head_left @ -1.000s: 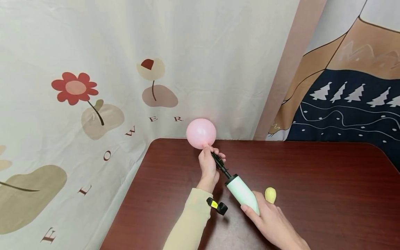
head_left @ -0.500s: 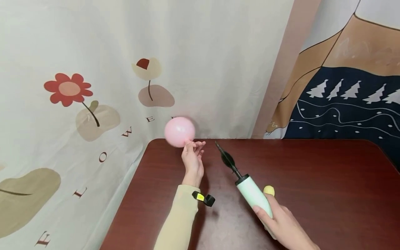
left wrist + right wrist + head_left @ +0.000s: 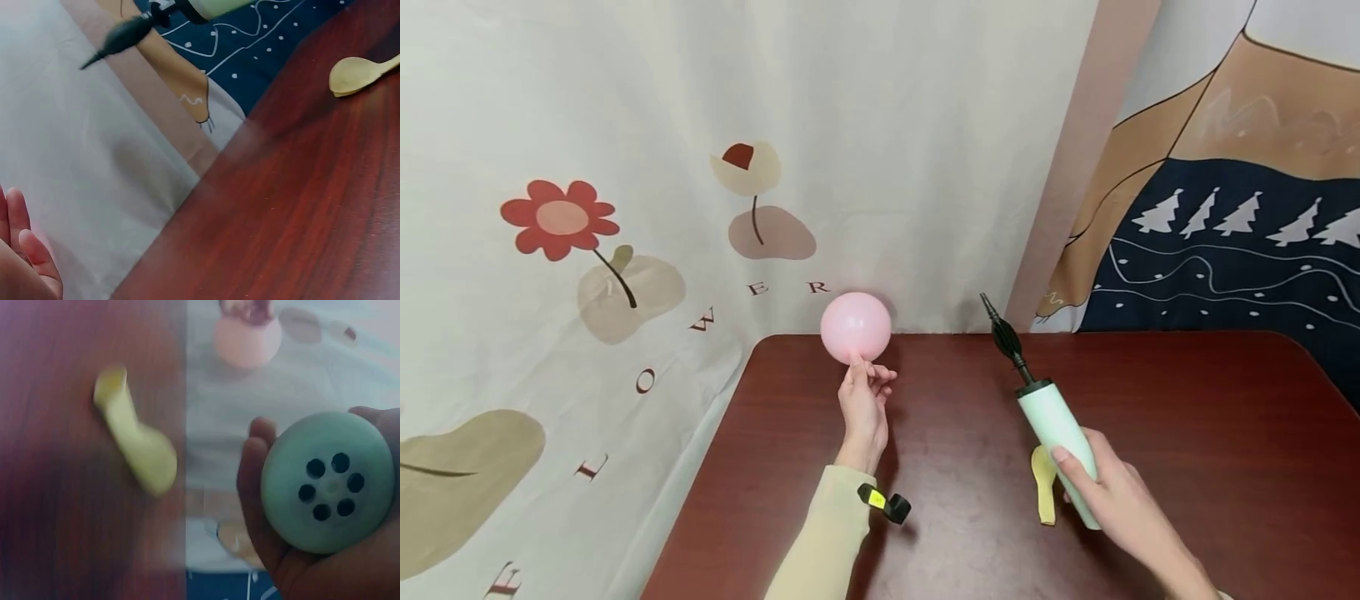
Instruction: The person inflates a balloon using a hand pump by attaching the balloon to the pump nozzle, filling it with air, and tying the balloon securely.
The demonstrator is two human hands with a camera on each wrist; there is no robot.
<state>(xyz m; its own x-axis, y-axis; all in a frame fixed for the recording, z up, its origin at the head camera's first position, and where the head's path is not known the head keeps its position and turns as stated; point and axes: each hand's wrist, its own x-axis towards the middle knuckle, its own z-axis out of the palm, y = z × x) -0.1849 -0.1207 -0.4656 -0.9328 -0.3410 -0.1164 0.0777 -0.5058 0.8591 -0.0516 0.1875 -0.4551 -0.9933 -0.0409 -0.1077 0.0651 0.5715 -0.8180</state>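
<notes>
My right hand [image 3: 1120,496] is wrapped around the pale green hand pump [image 3: 1054,429], at the lower right of the head view, its black nozzle [image 3: 1006,337] pointing up and left. My left hand [image 3: 863,410] pinches the inflated pink balloon [image 3: 856,323] by its neck, near the centre; the left wrist view catches only some fingers [image 3: 39,250] at lower left, without that pinch. The right wrist view alone faces the pump's base [image 3: 331,483], pierced by six holes [image 3: 340,462], and shows whole the limp yellow balloon [image 3: 1043,492] on the reddish-brown table [image 3: 955,450], which the pump partly covers in the head view.
</notes>
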